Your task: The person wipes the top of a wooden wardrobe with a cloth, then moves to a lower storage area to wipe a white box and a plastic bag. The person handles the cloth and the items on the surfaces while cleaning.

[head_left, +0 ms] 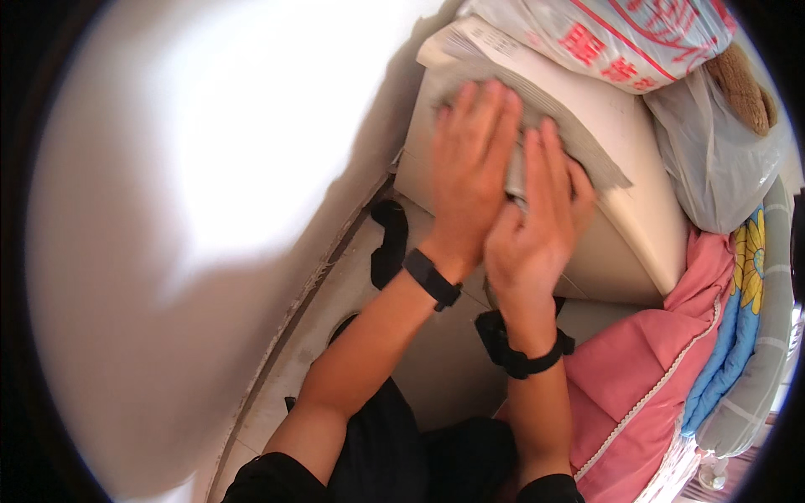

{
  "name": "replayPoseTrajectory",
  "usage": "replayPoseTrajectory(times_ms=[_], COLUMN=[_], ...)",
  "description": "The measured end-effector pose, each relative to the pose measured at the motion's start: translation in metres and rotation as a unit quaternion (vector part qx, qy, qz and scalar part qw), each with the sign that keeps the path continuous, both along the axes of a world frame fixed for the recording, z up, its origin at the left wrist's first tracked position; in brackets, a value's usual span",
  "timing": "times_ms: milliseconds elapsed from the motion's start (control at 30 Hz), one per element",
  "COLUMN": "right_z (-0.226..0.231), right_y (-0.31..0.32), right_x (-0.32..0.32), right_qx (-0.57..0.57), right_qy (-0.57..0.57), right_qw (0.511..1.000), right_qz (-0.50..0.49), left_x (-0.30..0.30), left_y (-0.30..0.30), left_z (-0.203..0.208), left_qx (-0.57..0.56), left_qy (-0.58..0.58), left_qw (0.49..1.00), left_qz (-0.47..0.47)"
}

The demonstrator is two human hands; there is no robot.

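A grey ribbed cloth [579,138] hangs over the front edge of a cream-white cabinet [616,243]. My left hand [468,163] lies on the cloth with its fingers stretched out and slightly blurred. Close beside it, my right hand [537,222] also has its fingers extended over the cloth, its thumb near the left hand's heel. Between the two hands a fold of the grey cloth shows. What lies beneath both palms is hidden. Each wrist wears a black band.
On the cabinet top sit papers [486,42] and a printed plastic bag [620,42]. A translucent bag [713,151] and a brown fuzzy item [742,88] are at the right, above pink fabric [637,360] and a blue floral quilt [721,360]. A white wall [126,251] stands left; a black object [388,243] lies below.
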State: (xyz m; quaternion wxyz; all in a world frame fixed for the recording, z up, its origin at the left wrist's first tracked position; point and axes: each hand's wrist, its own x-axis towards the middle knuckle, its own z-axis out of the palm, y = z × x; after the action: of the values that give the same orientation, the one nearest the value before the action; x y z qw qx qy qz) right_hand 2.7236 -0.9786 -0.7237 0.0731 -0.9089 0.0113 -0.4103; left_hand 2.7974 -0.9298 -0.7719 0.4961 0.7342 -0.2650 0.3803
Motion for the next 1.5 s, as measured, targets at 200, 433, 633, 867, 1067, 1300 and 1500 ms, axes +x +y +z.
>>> replayPoseTrajectory(times_ms=[200, 433, 633, 867, 1067, 1300, 1500], right_z=[-0.002, 0.005, 0.018, 0.022, 0.002, 0.039, 0.074], right_y=[-0.009, 0.007, 0.024, 0.023, 0.025, 0.026, -0.028], right_x=[-0.027, -0.001, 0.035, 0.044, 0.022, -0.01, 0.019], right_qx=[-0.016, -0.019, 0.011, 0.059, 0.09, 0.153, -0.033], right_qy=[0.0, 0.015, 0.038, 0.038, 0.072, 0.179, 0.069], right_qw=[0.999, 1.0, 0.999, 0.997, 0.992, 0.97, 0.993], right_qz=[-0.05, -0.019, 0.014, 0.042, 0.053, 0.053, -0.095], left_x=[-0.026, 0.001, 0.026, 0.031, 0.014, -0.01, -0.011], left_y=[-0.007, 0.016, 0.026, 0.03, 0.036, 0.065, 0.075], left_z=[0.005, 0.003, 0.014, 0.017, -0.01, -0.04, -0.022], left_qx=[0.02, 0.055, 0.039, 0.031, -0.025, -0.056, -0.097], left_qy=[-0.003, -0.018, 0.014, 0.01, 0.055, 0.188, 0.266], left_qw=[0.999, 0.998, 0.997, 0.998, 0.998, 0.974, 0.949], left_qz=[-0.045, -0.015, 0.067, 0.045, -0.014, -0.117, -0.139])
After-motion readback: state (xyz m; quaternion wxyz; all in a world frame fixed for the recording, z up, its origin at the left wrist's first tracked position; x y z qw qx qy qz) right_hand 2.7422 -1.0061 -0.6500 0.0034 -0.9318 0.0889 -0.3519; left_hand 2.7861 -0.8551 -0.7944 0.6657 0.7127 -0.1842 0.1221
